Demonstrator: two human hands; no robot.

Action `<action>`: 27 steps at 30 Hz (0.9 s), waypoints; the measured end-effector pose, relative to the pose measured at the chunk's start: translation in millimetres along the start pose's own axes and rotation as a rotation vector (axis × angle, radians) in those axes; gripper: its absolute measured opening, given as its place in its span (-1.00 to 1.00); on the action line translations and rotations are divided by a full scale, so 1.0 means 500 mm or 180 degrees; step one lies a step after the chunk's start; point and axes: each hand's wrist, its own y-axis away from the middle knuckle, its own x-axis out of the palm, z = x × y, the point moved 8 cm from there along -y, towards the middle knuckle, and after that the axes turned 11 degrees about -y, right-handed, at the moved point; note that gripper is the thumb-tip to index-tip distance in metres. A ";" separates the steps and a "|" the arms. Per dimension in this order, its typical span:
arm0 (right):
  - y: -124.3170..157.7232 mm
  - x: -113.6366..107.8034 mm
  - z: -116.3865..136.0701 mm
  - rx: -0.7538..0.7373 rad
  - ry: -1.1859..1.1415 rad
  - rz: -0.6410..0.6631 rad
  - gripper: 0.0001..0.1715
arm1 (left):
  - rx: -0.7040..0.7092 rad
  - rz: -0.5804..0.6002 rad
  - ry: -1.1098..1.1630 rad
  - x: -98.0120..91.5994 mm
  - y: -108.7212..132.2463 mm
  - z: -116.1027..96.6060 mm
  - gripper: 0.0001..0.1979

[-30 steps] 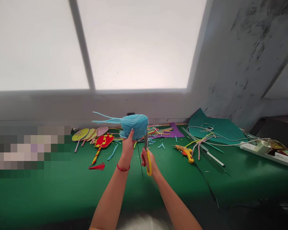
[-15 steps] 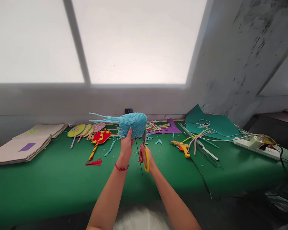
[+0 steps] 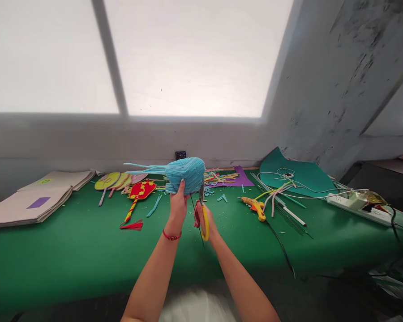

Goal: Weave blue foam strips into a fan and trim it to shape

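My left hand [image 3: 177, 206] grips a light blue rounded piece made of wound strips [image 3: 184, 174], held up above the green table [image 3: 70, 255]. Loose blue strip ends stick out of it to the left. A red cord circles that wrist. My right hand [image 3: 204, 220] is closed on yellow-handled scissors [image 3: 203, 210], whose blades point up at the lower right edge of the blue piece. A thin dark wire [image 3: 196, 219] hangs down between the two hands.
Flat fan-shaped pieces in yellow, pink and red [image 3: 127, 185] lie at the back left beside open paper booklets [image 3: 33, 199]. A yellow glue gun [image 3: 255, 206], coloured strips, teal sheet [image 3: 295, 172], cables and a power strip [image 3: 359, 203] fill the right.
Both hands and the blue piece have stayed almost in place. The scissors sit slightly nearer the blue piece's underside, and the view has shifted a little.
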 end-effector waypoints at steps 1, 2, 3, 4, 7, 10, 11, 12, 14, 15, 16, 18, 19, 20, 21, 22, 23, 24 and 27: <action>-0.001 0.000 -0.002 -0.0002 -0.0001 0.0006 -0.36 | -0.0001 0.0009 0.0017 0.000 0.000 0.000 -0.49; -0.002 -0.001 -0.003 -0.0006 0.0010 -0.0007 -0.37 | 0.0000 0.0022 0.0032 0.001 -0.001 0.000 -0.48; -0.002 -0.003 -0.004 -0.0009 0.0030 -0.0032 -0.37 | -0.0001 0.0034 0.0046 0.001 -0.001 0.001 -0.48; -0.003 -0.005 -0.005 -0.0011 0.0052 -0.0060 -0.38 | 0.0002 0.0047 0.0061 0.001 -0.002 0.001 -0.47; -0.001 -0.010 -0.006 0.0010 0.0096 -0.0120 -0.39 | -0.0003 0.0033 0.0117 -0.001 -0.004 0.002 -0.47; 0.003 -0.009 -0.002 0.0036 0.0124 -0.0105 -0.40 | -0.0059 -0.0008 0.0117 -0.003 -0.003 0.003 -0.50; 0.004 -0.009 0.000 0.0041 0.0136 -0.0112 -0.39 | -0.0068 0.0007 0.0103 -0.003 -0.002 0.003 -0.51; 0.005 -0.009 0.002 0.0043 0.0147 -0.0132 -0.38 | -0.0067 0.0035 0.0087 -0.001 0.000 0.002 -0.51; 0.006 -0.010 0.006 0.0035 0.0171 -0.0171 -0.37 | -0.0060 0.0070 0.0061 0.001 0.003 0.001 -0.49; 0.007 -0.009 0.007 0.0033 0.0178 -0.0181 -0.36 | -0.0062 0.0068 0.0052 0.001 0.004 0.001 -0.48; 0.008 -0.008 0.008 0.0035 0.0178 -0.0181 -0.36 | -0.0063 0.0061 0.0045 0.002 0.005 0.002 -0.48; 0.012 -0.004 0.011 0.0038 0.0149 -0.0155 -0.37 | -0.0060 0.0047 0.0038 0.003 0.007 0.003 -0.47; 0.014 -0.003 0.013 0.0036 0.0118 -0.0148 -0.38 | -0.0066 0.0041 0.0035 0.003 0.008 0.005 -0.47; 0.017 -0.001 0.016 0.0024 0.0095 -0.0151 -0.39 | -0.0078 0.0034 0.0032 0.003 0.008 0.007 -0.48; 0.020 -0.001 0.021 0.0003 0.0085 -0.0161 -0.39 | -0.0095 0.0023 0.0031 0.004 0.009 0.009 -0.49; 0.023 0.000 0.026 -0.0018 0.0091 -0.0177 -0.39 | -0.0115 0.0004 0.0032 0.003 0.009 0.012 -0.50; 0.025 0.000 0.031 -0.0028 0.0112 -0.0201 -0.40 | -0.0130 -0.0010 0.0036 0.003 0.009 0.015 -0.51; 0.027 0.000 0.034 -0.0029 0.0148 -0.0236 -0.40 | -0.0133 -0.0017 0.0044 0.003 0.009 0.016 -0.51; 0.031 -0.001 0.041 -0.0016 0.0265 -0.0323 -0.42 | -0.0091 0.0005 0.0055 0.006 0.011 0.017 -0.53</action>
